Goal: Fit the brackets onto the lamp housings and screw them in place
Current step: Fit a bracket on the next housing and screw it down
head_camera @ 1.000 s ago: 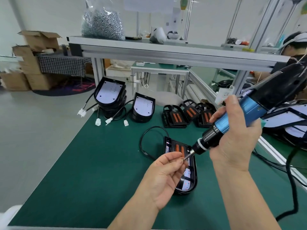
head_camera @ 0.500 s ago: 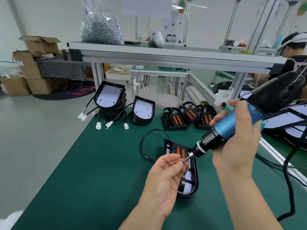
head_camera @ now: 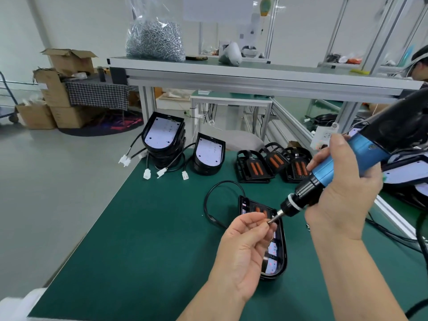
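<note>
A black lamp housing (head_camera: 278, 251) lies open side up on the green mat, orange parts showing at its far end, a black cable (head_camera: 209, 206) looping off to its left. My left hand (head_camera: 245, 249) hovers above it, thumb and fingertips pinching something small at the driver's bit; the small thing itself is too tiny to make out. My right hand (head_camera: 342, 195) grips a blue and black electric screwdriver (head_camera: 361, 158), its bit (head_camera: 274, 217) slanting down-left into my left fingertips.
A stack of black housings (head_camera: 163, 140) with white plugs and one more housing (head_camera: 209, 155) stand at the mat's far left. Three brackets with orange strips (head_camera: 273, 165) sit behind. A bag of screws (head_camera: 155, 35) rests on the shelf. More housings lie right (head_camera: 407, 174). The mat's left edge (head_camera: 99, 218) drops off.
Both hands stay together at the bit over the housing. My head has tilted slightly, so the scene sits a little lower and closer in view.
</note>
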`<state>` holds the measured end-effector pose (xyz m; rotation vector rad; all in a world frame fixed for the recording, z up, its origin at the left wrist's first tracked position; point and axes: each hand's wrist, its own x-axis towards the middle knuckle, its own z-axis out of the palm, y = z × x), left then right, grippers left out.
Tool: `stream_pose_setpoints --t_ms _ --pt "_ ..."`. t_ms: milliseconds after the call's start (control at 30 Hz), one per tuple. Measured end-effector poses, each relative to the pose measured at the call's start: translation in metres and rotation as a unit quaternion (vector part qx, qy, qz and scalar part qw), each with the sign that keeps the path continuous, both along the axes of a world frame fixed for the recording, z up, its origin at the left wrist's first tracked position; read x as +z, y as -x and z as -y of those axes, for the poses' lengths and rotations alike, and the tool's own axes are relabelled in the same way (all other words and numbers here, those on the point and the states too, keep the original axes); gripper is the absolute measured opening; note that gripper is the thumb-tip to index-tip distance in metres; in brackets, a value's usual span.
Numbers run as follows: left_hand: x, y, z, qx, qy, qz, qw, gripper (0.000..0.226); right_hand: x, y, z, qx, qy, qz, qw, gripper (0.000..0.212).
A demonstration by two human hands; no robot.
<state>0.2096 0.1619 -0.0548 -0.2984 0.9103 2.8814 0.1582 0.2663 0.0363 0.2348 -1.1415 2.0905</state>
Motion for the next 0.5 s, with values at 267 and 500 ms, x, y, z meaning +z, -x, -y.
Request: stream_pose_setpoints --t_ms 267,500 --pt "-0.004 0.004 0.008 0.001 0.049 -0.007 0.999 0.020 -0.002 0.004 0.005 0.003 -0.031 0.007 0.999 0.018" --pt "-0.006 0.010 0.011 -0.013 0.050 -0.030 0.998 0.022 -0.001 0.006 0.001 -0.003 0.007 0.000 1.000 0.019"
